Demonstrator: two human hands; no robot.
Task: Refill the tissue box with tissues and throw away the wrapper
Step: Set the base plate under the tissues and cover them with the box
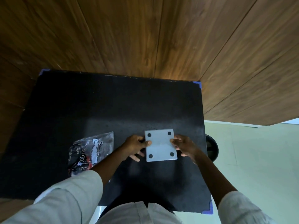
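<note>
A square white tissue box (160,145) stands upside down on the black table (113,107), its flat base with a dark round pad at each corner facing up. My left hand (136,147) grips its left side and my right hand (184,147) grips its right side. A crumpled clear and black plastic wrapper (90,152) with red print and a white label lies on the table to the left of my left forearm. No tissues show in this view.
Wooden panelling (145,38) rises behind the table and along its right side. A dark round object (212,148) sits on the pale floor (250,159) just past the table's right edge. Blue tape marks the table's corners.
</note>
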